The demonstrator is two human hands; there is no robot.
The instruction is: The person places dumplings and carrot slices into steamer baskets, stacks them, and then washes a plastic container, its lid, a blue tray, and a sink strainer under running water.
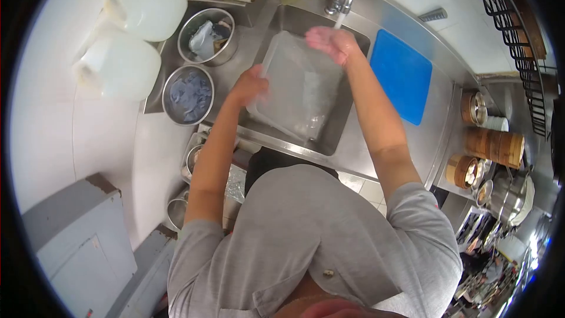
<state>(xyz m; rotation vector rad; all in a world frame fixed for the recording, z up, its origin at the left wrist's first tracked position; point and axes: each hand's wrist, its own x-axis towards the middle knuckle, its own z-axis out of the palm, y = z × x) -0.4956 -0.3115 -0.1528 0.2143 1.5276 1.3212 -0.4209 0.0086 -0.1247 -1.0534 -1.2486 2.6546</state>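
Observation:
A translucent plastic tub [285, 79] sits tilted in the steel sink [347, 97], with some water showing inside it. My left hand [252, 85] grips the tub's left rim, slightly blurred by motion. Under the faucet [341, 1] my right hand [331, 44] is held with fingers stretched out and nothing in it. Water runs from the spout onto that hand, above the tub's far right corner.
Right of the sink lies a blue cutting board [401, 76]. On the left stand a steel pot [207, 36] with items in it, a steel bowl [188, 95] of bluish cloths, and white jugs [120, 62]. Bamboo steamers [494, 146] stand far right, below a black wire rack [515, 35].

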